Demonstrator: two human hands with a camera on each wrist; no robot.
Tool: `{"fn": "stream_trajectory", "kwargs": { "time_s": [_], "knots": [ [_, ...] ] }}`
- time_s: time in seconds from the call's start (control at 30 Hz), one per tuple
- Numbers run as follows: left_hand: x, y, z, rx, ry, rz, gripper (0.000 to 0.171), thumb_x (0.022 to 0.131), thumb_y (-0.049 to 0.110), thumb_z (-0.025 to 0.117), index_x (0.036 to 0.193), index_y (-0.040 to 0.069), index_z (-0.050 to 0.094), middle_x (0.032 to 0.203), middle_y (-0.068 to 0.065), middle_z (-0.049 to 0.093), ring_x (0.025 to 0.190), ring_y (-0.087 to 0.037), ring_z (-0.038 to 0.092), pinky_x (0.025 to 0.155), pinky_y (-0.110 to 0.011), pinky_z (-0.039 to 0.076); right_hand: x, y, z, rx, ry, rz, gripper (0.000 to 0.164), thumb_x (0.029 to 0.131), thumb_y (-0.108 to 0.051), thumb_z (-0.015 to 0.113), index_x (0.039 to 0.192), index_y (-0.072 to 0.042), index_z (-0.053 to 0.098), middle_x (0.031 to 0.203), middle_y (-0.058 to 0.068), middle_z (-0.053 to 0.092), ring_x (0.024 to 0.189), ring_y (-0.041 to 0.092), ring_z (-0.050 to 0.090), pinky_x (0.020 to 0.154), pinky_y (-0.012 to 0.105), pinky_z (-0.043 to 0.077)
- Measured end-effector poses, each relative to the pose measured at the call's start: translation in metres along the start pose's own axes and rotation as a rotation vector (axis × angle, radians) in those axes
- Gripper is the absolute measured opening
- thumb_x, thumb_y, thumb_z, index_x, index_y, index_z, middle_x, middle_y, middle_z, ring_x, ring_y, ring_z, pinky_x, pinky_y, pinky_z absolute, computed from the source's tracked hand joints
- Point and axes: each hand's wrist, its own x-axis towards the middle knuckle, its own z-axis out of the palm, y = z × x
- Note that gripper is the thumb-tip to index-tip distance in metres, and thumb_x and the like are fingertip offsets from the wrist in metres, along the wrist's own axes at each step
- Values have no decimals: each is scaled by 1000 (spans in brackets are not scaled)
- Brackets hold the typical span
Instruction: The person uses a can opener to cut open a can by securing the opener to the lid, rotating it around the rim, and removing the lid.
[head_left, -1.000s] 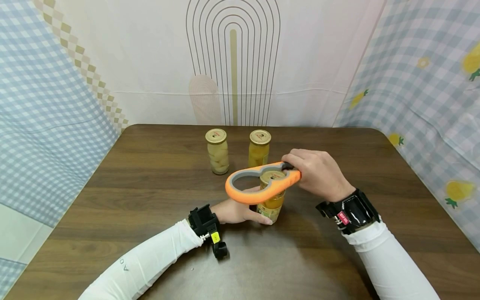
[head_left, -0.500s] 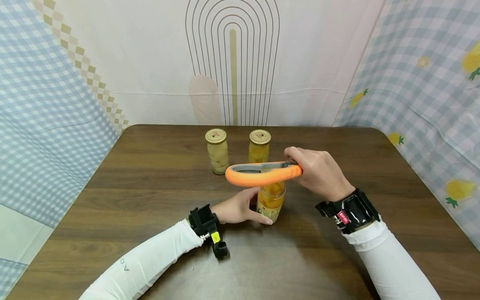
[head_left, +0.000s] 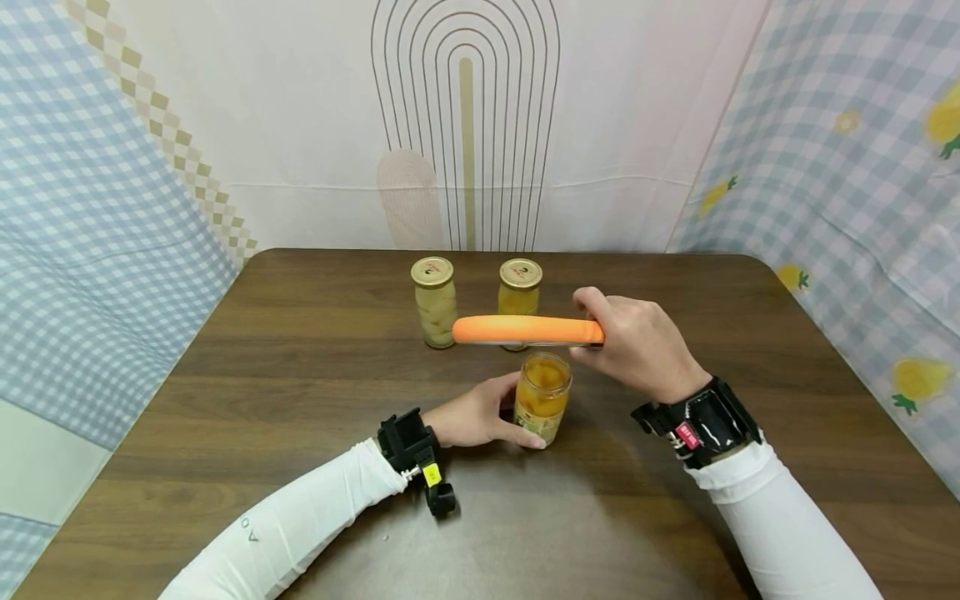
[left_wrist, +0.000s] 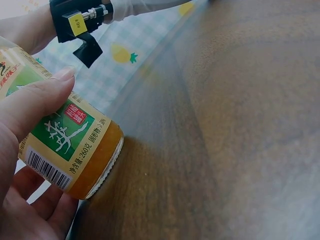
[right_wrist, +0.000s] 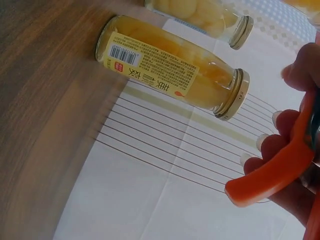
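Note:
My left hand (head_left: 480, 414) curls round a glass jar (head_left: 543, 387) of orange fruit pieces that stands upright, its mouth uncovered. In the left wrist view the thumb presses across the jar's green and cream label (left_wrist: 70, 135). My right hand (head_left: 637, 346) grips an orange jar opener (head_left: 525, 329) with a grey inner lining. Turned edge-on to the head camera, the opener is held above and behind the jar's mouth. No lid of this jar shows. One orange handle (right_wrist: 272, 177) of the opener crosses the fingers in the right wrist view.
At the back of the wooden table (head_left: 337, 333) stand two lidded jars: a pale one (head_left: 437, 312) on the left and a yellow fruit jar (head_left: 518, 292), partly behind the opener. A white patterned cloth (head_left: 300, 125) hangs beyond the table's far edge.
My right hand has lifted the jar opener off the jar and tilted it from face-up to edge-on. The jar's mouth, capped by a lid before, is now bare. The left hand stays put.

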Motion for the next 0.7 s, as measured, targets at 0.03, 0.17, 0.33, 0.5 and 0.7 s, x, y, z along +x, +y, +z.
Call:
{"fn": "stream_trajectory", "kwargs": {
  "time_s": [0.03, 0.17, 0.33, 0.5, 0.7],
  "knots": [
    [0, 0, 0, -2, -1, -2, 66, 87, 21, 83, 143, 19, 48, 133, 3, 63, 118, -4, 60, 106, -25, 47, 0, 0, 0, 2, -4, 9, 55, 63, -11, 89, 105, -3, 56, 66, 4, 58, 54, 16, 53, 49, 36, 49],
    [1, -1, 0, -8, -6, -15, 67, 87, 20, 82, 144, 19, 48, 134, 3, 63, 119, -4, 60, 106, -25, 47, 0, 0, -1, 0, -17, 31, 66, 59, -14, 93, 111, -3, 54, 67, 5, 61, 54, 17, 58, 50, 37, 52],
    [0, 0, 0, -12, -8, -19, 67, 87, 20, 82, 144, 18, 47, 135, 1, 62, 121, -7, 59, 107, -27, 47, -1, 0, -1, 18, -19, 41, 70, 61, -16, 92, 116, -3, 51, 77, 9, 66, 55, 18, 61, 49, 35, 54],
    [-1, 1, -1, -20, -16, -12, 68, 87, 20, 82, 145, 17, 46, 138, -2, 61, 124, -11, 58, 110, -30, 45, -1, 2, 0, 5, -13, 41, 76, 61, -19, 92, 121, -1, 50, 87, 13, 69, 55, 20, 64, 48, 37, 55],
    [-1, 2, -1, -27, -15, -11, 69, 87, 20, 82, 146, 18, 46, 138, -2, 61, 125, -10, 57, 110, -29, 44, -3, 1, 0, -30, -23, 51, 82, 61, -25, 96, 125, 1, 52, 97, 17, 72, 59, 24, 67, 51, 40, 57]
  ]
}}
